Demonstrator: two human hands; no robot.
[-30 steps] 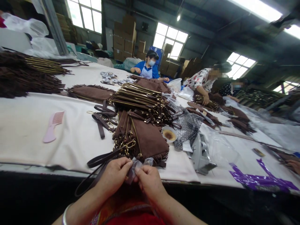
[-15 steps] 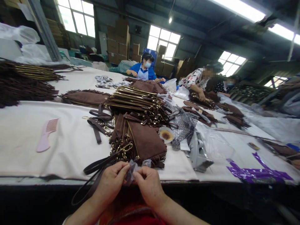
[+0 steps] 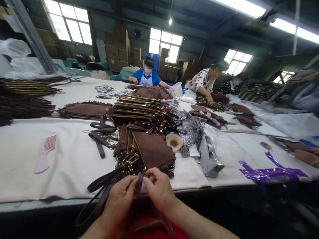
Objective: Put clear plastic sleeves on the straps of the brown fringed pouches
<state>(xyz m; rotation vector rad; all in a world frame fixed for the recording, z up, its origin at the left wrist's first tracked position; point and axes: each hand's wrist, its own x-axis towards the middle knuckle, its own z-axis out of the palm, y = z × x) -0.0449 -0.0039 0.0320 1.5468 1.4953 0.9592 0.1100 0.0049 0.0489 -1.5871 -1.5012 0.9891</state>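
Between my left hand [image 3: 121, 196] and my right hand [image 3: 160, 191] is a small piece of clear plastic film [image 3: 138, 188], pinched by the fingertips of both. Just beyond my fingers lies a brown fringed pouch [image 3: 154, 149] with a gold zipper, on top of several like it. Gold clasps [image 3: 132, 161] cluster at the pouches' left end. A dark brown wrist strap [image 3: 103, 179] trails off the table edge beside my left hand. What the film touches behind my fingers is hidden.
Behind is a tall stack of zipped pouches [image 3: 137, 108]. A pink comb [image 3: 46, 154] lies left. To the right are a bowl [image 3: 174, 142] of brownish stuff, a tape dispenser [image 3: 210, 157] and purple plastic [image 3: 271, 172]. Several co-workers, one in blue [image 3: 147, 78], sit across the table.
The view has shifted, so the table sits slightly lower and further left. Both hands still pinch the film, and my right fingers have moved up along it, closer to the pouch.
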